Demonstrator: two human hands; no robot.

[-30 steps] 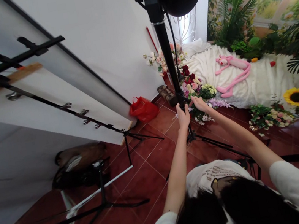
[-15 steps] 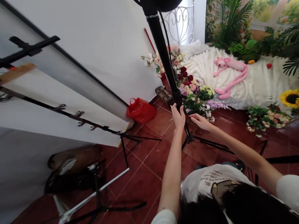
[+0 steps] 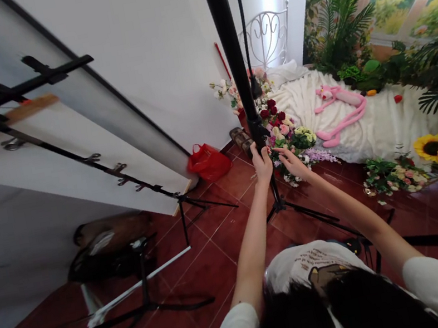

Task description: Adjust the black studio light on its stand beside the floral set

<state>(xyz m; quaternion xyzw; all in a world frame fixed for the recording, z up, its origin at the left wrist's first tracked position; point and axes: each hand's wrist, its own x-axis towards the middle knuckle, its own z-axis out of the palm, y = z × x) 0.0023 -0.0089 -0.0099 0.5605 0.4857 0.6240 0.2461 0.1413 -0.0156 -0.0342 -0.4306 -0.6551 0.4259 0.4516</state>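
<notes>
A black light stand [image 3: 234, 54] rises upright in front of me, with a dark collar and knob [image 3: 257, 129] partway up. My left hand [image 3: 262, 166] is closed around the pole just below that collar. To the right of the pole, my right hand [image 3: 294, 166] has its fingers stretched out toward it, apart from the stand as far as I can tell. Beside the upper pole hangs a black cable [image 3: 244, 29] with a thicker dark piece at its lower end. The stand's legs [image 3: 308, 215] spread over the floor.
Artificial flowers [image 3: 280, 127] crowd close behind the stand. Beyond them, a pink plush toy [image 3: 344, 102] lies on white fabric. A red bag [image 3: 209, 161] rests by the wall. On the left are a backdrop frame with clips [image 3: 93, 158] and further stand legs [image 3: 146, 304] on the tiles.
The black lamp head atop the stand has gone up out of view. The collar sits slightly higher, and both hands have risen a little. The cable's thicker piece now shows.
</notes>
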